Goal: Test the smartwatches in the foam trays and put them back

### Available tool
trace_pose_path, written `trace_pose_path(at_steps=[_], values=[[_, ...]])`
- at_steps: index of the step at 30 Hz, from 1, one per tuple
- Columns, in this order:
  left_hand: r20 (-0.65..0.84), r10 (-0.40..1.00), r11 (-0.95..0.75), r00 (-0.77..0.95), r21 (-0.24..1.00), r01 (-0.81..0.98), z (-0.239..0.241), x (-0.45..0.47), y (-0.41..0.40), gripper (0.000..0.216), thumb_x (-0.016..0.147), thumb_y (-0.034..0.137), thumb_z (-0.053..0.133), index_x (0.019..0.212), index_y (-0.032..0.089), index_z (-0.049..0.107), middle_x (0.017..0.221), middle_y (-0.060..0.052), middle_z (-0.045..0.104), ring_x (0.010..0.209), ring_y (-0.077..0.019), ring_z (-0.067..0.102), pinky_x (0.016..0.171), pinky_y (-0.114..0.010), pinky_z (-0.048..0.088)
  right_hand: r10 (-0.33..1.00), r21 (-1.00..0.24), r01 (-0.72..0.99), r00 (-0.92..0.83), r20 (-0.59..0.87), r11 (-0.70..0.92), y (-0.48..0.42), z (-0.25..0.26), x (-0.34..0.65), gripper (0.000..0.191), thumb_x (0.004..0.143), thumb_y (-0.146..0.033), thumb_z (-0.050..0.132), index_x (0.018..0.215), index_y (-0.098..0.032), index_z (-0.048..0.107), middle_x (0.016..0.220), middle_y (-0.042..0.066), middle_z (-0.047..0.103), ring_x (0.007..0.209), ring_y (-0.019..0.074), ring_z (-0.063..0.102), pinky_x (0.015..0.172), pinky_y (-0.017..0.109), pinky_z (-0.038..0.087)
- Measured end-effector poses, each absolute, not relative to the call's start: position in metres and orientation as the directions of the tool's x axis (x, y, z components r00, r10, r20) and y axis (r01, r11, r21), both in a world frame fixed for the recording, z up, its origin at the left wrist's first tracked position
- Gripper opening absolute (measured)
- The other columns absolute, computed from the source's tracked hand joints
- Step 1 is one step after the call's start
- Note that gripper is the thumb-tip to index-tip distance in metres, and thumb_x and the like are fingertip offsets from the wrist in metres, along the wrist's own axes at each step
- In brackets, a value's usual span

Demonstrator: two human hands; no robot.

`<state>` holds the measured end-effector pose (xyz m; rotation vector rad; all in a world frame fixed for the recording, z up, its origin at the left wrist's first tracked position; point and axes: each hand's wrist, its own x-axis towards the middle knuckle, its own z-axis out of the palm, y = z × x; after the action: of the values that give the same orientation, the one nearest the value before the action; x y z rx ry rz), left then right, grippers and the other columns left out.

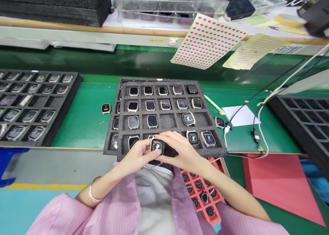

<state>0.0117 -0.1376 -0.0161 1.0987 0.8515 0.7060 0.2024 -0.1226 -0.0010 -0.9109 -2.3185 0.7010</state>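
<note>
Both my hands meet over the near edge of a black foam tray (167, 120) full of small smartwatch bodies. My left hand (137, 156) pinches a watch body with a lit screen (157, 146) from the left side. My right hand (183, 152) curls round the same watch from the right, with a dark piece under its fingers that I cannot make out. Several watch bodies, such as one with a lit face (188, 118), sit in the tray's pockets; some pockets are bare.
A second foam tray of watches (64, 101) lies left; an empty one (305, 125) right. A loose watch (106, 108) rests on the green mat. Cables (257, 132), white paper (239, 115), sticker sheets (208, 41) and a red tray (203, 194) on my lap are nearby.
</note>
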Motion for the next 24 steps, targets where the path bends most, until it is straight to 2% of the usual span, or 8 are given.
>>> trace_pose_path(at_steps=[8,16,24], values=[[-0.247,0.819,0.322,0.517,0.945,-0.06,-0.0165,0.0108,-0.1377,0.029,0.082,0.037,0.064,0.095,0.011,0.063,0.085,-0.004,0.061,0.076,-0.0163,0.053,0.071,-0.026,0.042,0.733,-0.649,0.428,-0.606,0.31,0.628,-0.1235,-0.0033,0.2022,0.042,0.086,-0.034,0.067,0.123,-0.019,0.053,0.106,0.01,0.065,0.094,0.0237,0.062,0.079,0.037,0.051],[-0.21,0.816,0.281,0.539,0.958,-0.052,-0.0176,0.011,-0.1381,0.027,0.085,0.034,0.061,0.102,0.012,0.062,0.09,-0.005,0.062,0.084,-0.0182,0.054,0.077,-0.028,0.042,0.722,-0.609,0.441,-0.595,0.352,0.66,-0.125,-0.0029,0.2023,0.038,0.087,-0.034,0.065,0.12,-0.019,0.055,0.105,0.01,0.065,0.093,0.0237,0.062,0.08,0.038,0.051],[-0.226,0.808,0.284,0.544,0.958,-0.025,-0.0149,0.0118,-0.1388,0.028,0.085,0.038,0.061,0.097,0.012,0.061,0.09,-0.005,0.061,0.084,-0.0194,0.054,0.078,-0.029,0.042,0.706,-0.567,0.448,-0.588,0.395,0.691,-0.1275,-0.0024,0.2026,0.037,0.088,-0.034,0.064,0.119,-0.017,0.055,0.103,0.01,0.065,0.092,0.0234,0.063,0.079,0.037,0.05]])
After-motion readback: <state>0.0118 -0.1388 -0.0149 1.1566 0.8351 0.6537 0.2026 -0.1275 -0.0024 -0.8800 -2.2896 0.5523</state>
